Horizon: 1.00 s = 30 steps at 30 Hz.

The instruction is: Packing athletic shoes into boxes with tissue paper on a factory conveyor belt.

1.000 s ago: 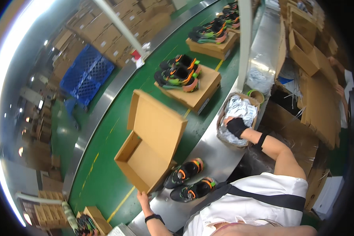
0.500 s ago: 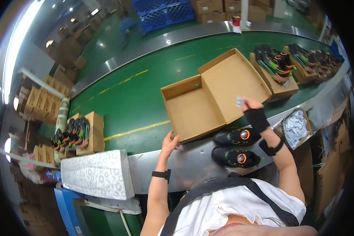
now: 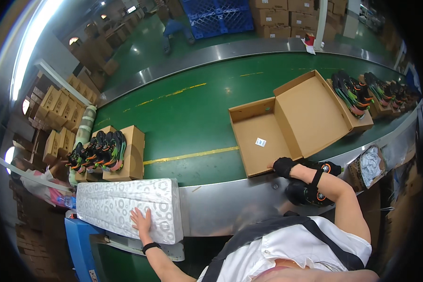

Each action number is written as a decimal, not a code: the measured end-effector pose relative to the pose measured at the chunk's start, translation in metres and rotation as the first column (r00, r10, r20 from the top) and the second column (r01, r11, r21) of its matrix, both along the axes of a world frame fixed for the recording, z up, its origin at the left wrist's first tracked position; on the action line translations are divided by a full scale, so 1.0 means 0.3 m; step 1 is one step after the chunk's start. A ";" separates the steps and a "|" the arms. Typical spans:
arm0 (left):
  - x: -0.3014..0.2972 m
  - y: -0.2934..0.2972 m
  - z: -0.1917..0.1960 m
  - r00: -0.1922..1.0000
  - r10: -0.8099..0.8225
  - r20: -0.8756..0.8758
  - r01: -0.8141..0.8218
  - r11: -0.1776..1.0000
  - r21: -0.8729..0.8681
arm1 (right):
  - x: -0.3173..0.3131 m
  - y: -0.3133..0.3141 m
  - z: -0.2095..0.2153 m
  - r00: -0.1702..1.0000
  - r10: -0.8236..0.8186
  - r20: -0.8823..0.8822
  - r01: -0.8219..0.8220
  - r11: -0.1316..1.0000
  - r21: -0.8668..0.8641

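An open brown cardboard shoe box (image 3: 263, 127) stands on the green conveyor, its lid (image 3: 310, 115) folded back to the right. In its bottom lies a small white printed square packet (image 3: 261, 142). My right hand (image 3: 285, 167), in a black fingerless glove, is curled at the near wall of the box; most of its fingers are hidden. Beneath my right forearm, a pair of black shoes with orange rings (image 3: 310, 190) sits on the metal ledge, partly covered. My left hand (image 3: 141, 221) lies with spread fingers on a stack of white patterned wrapping paper (image 3: 103, 202).
Several boxes topped with shoes stand on the conveyor at right (image 3: 355, 94) and left (image 3: 122, 150). A carton of crumpled pale paper (image 3: 370, 167) sits by the right edge. Past the belt are a blue pallet (image 3: 216, 16) and a person's legs (image 3: 176, 30). Another person (image 3: 44, 181) is at far left.
My right hand has released the small packet into the box and come down to its near wall. My left hand has left the box's near corner for the paper stack. The view has shifted left.
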State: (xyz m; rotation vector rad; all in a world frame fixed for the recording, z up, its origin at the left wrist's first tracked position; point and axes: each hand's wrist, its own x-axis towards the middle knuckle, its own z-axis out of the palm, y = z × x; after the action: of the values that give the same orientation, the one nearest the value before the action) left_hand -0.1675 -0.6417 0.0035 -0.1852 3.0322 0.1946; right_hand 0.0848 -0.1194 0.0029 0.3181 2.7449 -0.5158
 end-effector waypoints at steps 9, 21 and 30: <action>-0.074 0.033 -0.063 0.946 -0.020 -0.322 -0.059 0.971 -0.233 | -0.042 -0.017 -0.046 0.999 0.012 -0.045 -0.009 0.998 0.054; 0.233 0.532 0.649 0.890 0.305 -0.339 0.313 0.130 0.941 | -0.024 -0.048 0.104 0.980 0.112 -0.166 -0.143 0.971 -0.192; 0.536 1.266 0.637 0.753 -0.393 -0.527 0.608 0.112 0.786 | -0.012 -0.041 0.265 0.726 -0.505 -0.466 -0.353 0.308 -0.883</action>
State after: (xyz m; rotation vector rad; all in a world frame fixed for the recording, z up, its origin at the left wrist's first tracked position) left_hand -0.0066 -0.2618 0.1945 1.0240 2.2769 1.9097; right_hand 0.0813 -0.1316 0.0823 -0.1114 2.2870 -2.6470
